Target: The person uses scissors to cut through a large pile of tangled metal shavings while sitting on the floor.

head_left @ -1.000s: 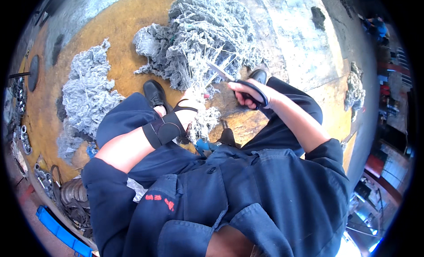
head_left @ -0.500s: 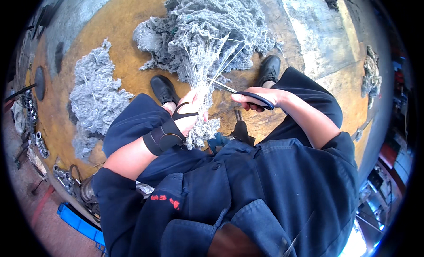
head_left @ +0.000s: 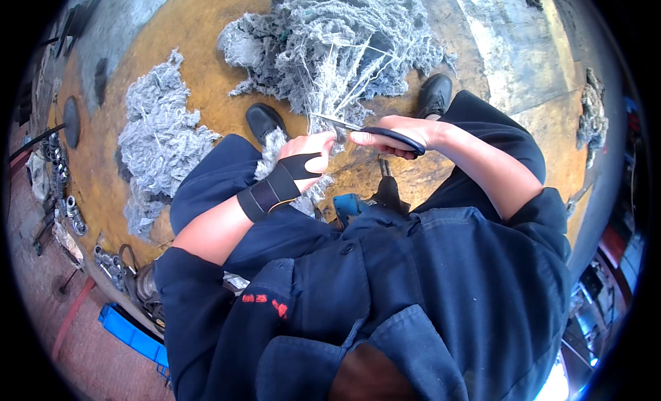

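Note:
A large heap of grey tangled yarn waste (head_left: 344, 36) lies on the floor just beyond my feet. Stretched strands run from it to my left hand (head_left: 306, 153), which wears a black wrist brace (head_left: 268, 194) and is closed around a bunch of the yarn. Loose tufts hang out beneath and beside that hand. In my right hand (head_left: 406, 136) is a pair of scissors (head_left: 392, 133) with dark handles. Its blades reach left across the strands, just above my left fingers. Whether the blades are fully closed is hard to make out.
A smaller pile of grey yarn (head_left: 158, 132) lies to the left. Metal fittings (head_left: 74, 215) line the left edge, with a blue crate (head_left: 134, 339) below. My black shoes (head_left: 265, 121) stand on either side. A dark-handled tool (head_left: 387, 191) lies between my legs. More fibre (head_left: 592, 111) sits far right.
My left hand has turned and moved up closer to the scissors, with the yarn bunch shifting beneath it. The scissor blades have come left over the strands. The whole view has shifted slightly.

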Demonstrator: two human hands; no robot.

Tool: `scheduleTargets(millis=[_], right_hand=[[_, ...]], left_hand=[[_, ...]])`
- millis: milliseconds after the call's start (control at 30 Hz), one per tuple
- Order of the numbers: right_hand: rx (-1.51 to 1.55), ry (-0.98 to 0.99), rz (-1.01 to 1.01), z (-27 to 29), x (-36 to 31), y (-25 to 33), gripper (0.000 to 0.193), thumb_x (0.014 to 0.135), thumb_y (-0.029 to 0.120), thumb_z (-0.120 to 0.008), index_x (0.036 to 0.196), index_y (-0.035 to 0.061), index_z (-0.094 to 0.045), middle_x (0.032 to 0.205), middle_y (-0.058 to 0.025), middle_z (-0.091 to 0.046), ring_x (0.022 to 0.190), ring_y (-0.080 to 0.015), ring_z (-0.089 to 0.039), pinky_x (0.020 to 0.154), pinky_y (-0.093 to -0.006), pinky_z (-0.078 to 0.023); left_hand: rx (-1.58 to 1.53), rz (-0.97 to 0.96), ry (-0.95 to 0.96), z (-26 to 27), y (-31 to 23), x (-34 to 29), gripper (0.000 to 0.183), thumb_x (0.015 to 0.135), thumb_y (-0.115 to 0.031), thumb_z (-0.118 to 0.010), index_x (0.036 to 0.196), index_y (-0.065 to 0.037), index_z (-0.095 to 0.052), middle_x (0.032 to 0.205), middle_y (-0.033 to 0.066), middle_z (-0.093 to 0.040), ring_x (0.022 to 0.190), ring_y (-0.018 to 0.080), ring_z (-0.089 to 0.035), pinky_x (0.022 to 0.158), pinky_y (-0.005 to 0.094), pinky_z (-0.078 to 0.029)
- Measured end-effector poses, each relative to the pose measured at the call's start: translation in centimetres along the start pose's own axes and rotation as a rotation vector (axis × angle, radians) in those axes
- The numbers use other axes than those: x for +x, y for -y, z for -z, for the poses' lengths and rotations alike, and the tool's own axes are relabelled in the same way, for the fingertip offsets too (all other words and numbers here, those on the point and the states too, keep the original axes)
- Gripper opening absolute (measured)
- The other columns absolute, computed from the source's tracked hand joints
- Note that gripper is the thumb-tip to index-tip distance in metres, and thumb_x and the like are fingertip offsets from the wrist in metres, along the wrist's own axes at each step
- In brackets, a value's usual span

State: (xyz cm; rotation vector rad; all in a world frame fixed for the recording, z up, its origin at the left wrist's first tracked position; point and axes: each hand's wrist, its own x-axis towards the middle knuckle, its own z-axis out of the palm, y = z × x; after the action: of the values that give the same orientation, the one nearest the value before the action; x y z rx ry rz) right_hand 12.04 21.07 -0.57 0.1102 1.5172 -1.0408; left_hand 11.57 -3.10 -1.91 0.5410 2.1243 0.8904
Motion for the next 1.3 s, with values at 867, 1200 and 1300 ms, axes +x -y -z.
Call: scheduleTargets(millis=[867, 1200, 1300], right_hand=[[0.389, -0.039, 0.217, -0.4, 1.0, 2.9, 0.069, 0.077, 0.076, -0.049, 0.060, 0.0093, -0.044, 0.050, 0.0029, -0.038, 0.037, -0.0058, -0.037, 0.036, -0.0218, -0.032], [-0.296, -0.278, -0.085, 4.2, -0.5, -0.9, 0.089, 0.068, 0.087, -0.041, 0.067, 0.0004, -0.058, 0.056, -0.0031, -0.048, 0.053, -0.0146, -0.055, 0.049, -0.0289, -0.044], [-0.226, -0.086, -0.110, 3.1, 0.1, -4.0, 0.089, 0.064, 0.089, -0.044, 0.059, 0.0005, -0.055, 0.052, -0.0035, -0.047, 0.043, -0.0124, -0.052, 0.041, -0.0228, -0.042]], left_hand=[[0.484, -0.228, 0.041, -0.4, -0.4, 0.4, 0.021, 0.076, -0.020, -0.048, 0.087, -0.005, -0.057, 0.066, 0.0148, -0.058, 0.066, 0.0327, -0.060, 0.059, 0.0426, -0.047], [0.399, -0.138, 0.092, -0.2, 0.2, -0.5, 0.016, 0.075, -0.015, -0.048, 0.088, -0.006, -0.052, 0.067, 0.0162, -0.057, 0.068, 0.0361, -0.059, 0.060, 0.0466, -0.043], [0.405, -0.188, 0.051, -0.4, 0.9, -0.7, 0.015, 0.075, -0.014, -0.049, 0.088, -0.006, -0.052, 0.067, 0.0160, -0.057, 0.067, 0.0358, -0.059, 0.061, 0.0463, -0.044]])
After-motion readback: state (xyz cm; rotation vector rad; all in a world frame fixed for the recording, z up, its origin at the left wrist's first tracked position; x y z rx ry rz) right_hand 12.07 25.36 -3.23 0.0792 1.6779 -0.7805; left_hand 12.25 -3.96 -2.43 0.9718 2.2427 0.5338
